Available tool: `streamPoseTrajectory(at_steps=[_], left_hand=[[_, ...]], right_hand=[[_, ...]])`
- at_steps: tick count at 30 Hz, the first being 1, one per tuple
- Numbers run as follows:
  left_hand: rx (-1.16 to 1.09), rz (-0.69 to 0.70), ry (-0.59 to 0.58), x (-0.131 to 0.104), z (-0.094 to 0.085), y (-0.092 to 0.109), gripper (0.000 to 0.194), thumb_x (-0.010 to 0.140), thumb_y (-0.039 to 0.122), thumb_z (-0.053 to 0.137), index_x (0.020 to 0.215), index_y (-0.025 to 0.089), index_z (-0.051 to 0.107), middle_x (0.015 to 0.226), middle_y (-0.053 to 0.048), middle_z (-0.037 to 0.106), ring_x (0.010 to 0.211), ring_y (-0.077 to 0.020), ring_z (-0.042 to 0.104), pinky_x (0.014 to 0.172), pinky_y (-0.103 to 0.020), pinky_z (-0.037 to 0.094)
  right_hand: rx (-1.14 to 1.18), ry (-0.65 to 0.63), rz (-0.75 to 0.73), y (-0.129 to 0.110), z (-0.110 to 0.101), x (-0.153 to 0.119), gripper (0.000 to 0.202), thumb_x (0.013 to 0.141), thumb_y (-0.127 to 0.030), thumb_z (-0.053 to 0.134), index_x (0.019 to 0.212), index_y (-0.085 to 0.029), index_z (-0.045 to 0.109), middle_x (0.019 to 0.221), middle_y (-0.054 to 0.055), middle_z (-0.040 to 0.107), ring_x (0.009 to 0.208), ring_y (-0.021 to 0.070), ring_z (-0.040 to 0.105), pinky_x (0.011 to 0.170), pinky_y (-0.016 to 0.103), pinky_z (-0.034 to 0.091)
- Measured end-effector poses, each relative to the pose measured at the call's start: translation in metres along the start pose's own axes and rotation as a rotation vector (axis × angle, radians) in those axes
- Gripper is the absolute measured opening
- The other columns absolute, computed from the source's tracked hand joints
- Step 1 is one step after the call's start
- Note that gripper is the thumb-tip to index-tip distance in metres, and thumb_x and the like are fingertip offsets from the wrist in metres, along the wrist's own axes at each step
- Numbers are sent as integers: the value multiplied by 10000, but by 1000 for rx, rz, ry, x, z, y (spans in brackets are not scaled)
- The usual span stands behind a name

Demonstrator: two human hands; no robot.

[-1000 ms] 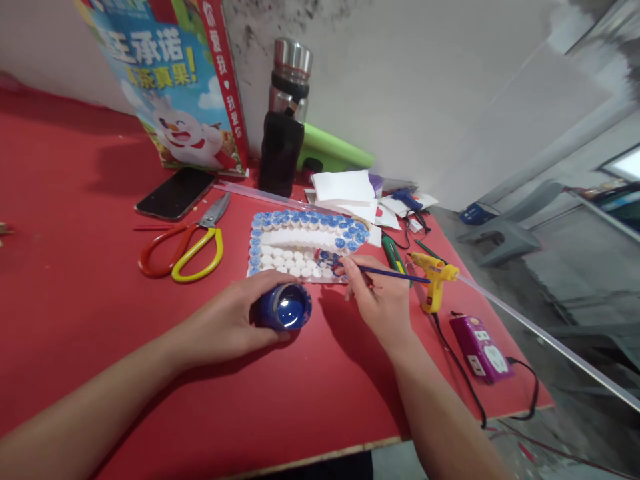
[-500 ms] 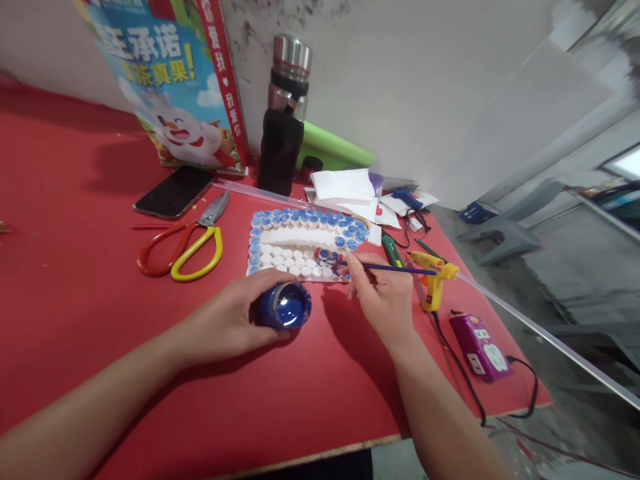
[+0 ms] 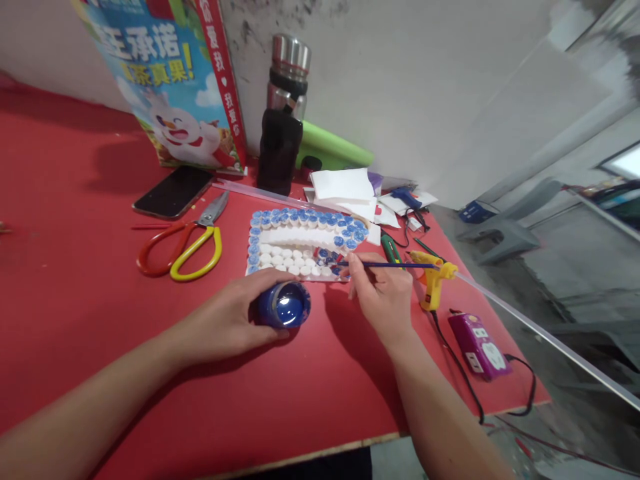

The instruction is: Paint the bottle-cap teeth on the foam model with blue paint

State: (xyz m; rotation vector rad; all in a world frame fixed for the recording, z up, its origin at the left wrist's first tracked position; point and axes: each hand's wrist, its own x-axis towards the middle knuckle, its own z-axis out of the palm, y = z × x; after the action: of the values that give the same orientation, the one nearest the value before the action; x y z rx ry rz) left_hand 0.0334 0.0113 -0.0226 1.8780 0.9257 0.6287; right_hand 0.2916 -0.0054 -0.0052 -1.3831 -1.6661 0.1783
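Observation:
My left hand (image 3: pixel 245 310) is wrapped round a small jar of blue paint (image 3: pixel 284 305), its open mouth tilted toward me. Between the fingers of my right hand (image 3: pixel 383 293) is a thin blue paintbrush (image 3: pixel 395 265), its tip end over the near right part of a white craft piece (image 3: pixel 300 237). Rows of small round white pieces cover that craft piece; those along the left, the far edge and the right end are painted blue. White ones fill much of the near rows. My fingers partly hide its near right corner.
Scissors (image 3: pixel 187 247) and a phone (image 3: pixel 173 191) lie to the left. Behind are a printed bag (image 3: pixel 175 87), a steel bottle (image 3: pixel 289 67), a black case (image 3: pixel 279 150) and papers (image 3: pixel 345 187). A yellow glue gun (image 3: pixel 433 283), a purple power box (image 3: pixel 480 347) and cords are on the right.
The brush has tilted slightly, its handle end lifting a little. The left hand keeps the paint jar almost in place; the view has shifted very slightly.

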Motion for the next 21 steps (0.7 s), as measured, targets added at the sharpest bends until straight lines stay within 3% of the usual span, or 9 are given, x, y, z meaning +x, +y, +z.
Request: streamPoseTrajectory(at_steps=[3,9,21], left_hand=[[-7,-1,-1,1,0,0,491,822,342,874,1265,295,668,1208,-14,757,1070,-248,742,904,-324,589],[4,2,1,0,0,1,487,825,357,880,1261,296,672,1206,-14,756,1069,-247,737,903,-322,586],[-11,2,1,0,1,1,491,830,364,873,1274,305,671,1221,-6,761,1084,-244,743,907,-308,596]], right_hand=[[-14,-14,2,-2,0,0,360,1069,-365,597,779,-194,724,541,-13,687,480,130,677,576,254,532],[82,16,45,-1,0,-1,314,1064,-378,604,851,-185,731,665,2,769,411,99,631,487,236,500],[88,-20,47,-4,1,0,338,1070,-412,594,863,-180,726,647,13,765,422,110,646,497,242,498]])
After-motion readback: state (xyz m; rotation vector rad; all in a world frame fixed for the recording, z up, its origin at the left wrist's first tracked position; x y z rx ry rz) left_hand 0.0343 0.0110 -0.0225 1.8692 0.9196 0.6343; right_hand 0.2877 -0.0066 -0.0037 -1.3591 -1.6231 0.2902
